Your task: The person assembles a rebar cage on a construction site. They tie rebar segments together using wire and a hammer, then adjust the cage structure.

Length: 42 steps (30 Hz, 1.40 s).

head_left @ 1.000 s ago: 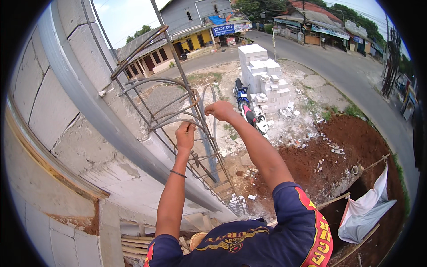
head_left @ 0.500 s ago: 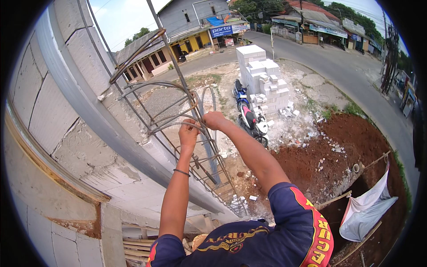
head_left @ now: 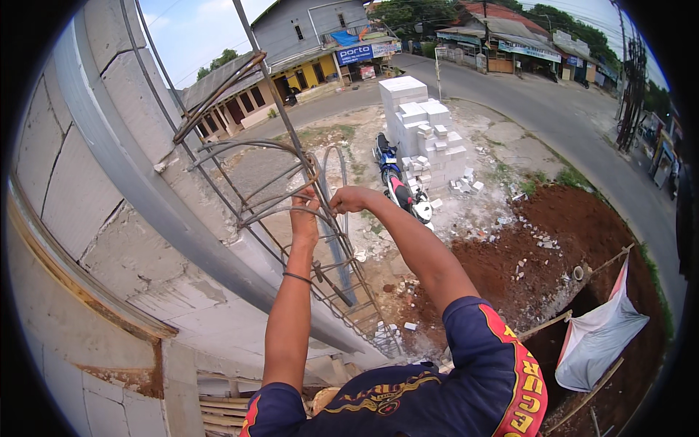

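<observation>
A column cage of steel reinforcing bars (head_left: 291,138) with bent stirrups (head_left: 255,211) rises in front of me, beside a block wall. My left hand (head_left: 305,213) is raised among the stirrups, fingers closed together by an upright bar; a stirrup crosses in front of it. My right hand (head_left: 351,199) is closed in a pinch just right of that bar, close to the left fingertips. Whatever the fingertips hold is too small to make out. Below the hands, a grey pipe (head_left: 341,266) runs down inside the cage, and a dark tool-like piece (head_left: 318,272) hangs on it.
A pale block wall (head_left: 84,193) with a grey metal strip (head_left: 156,207) stands close on my left. Far below are stacked white blocks (head_left: 404,91), a motorcycle (head_left: 400,191), red soil (head_left: 502,269) and a white sheet (head_left: 601,335) over a pit. A road (head_left: 502,98) passes behind.
My left hand has shifted slightly up, with its fingers now further behind the stirrup. My right hand has turned a little and stays beside the upright bar. The view has tilted slightly.
</observation>
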Motion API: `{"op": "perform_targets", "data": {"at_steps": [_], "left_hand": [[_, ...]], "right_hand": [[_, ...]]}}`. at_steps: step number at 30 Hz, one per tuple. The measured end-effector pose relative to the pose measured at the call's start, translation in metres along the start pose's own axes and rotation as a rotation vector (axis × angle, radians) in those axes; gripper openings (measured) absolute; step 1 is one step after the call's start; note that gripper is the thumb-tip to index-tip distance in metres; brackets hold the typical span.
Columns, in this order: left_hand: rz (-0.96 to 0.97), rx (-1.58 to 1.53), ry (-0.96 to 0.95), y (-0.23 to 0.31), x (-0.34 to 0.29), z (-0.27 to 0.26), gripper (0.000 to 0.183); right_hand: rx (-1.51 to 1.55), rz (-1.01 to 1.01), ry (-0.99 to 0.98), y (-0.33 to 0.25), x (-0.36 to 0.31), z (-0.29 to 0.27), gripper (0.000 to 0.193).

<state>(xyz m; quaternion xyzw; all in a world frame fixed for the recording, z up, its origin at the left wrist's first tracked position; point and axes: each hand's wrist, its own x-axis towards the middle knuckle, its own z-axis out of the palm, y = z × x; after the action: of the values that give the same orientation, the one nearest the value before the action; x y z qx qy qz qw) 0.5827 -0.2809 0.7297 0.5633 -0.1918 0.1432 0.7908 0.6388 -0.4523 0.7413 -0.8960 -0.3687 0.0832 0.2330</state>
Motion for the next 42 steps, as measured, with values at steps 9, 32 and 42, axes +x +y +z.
{"op": "perform_targets", "data": {"at_steps": [9,32,42], "left_hand": [[-0.018,-0.159,-0.069,-0.002,0.006,-0.004,0.025],[0.557,1.132,-0.261,0.013,0.006,-0.032,0.011],[0.232,1.475,-0.199,0.011,-0.004,-0.020,0.018]], "right_hand": [[-0.077,-0.076,0.089,-0.002,-0.002,0.001,0.019],[-0.016,-0.108,0.359,0.016,0.013,0.011,0.021],[0.160,-0.107,0.462,0.003,0.001,-0.008,0.021]]}}
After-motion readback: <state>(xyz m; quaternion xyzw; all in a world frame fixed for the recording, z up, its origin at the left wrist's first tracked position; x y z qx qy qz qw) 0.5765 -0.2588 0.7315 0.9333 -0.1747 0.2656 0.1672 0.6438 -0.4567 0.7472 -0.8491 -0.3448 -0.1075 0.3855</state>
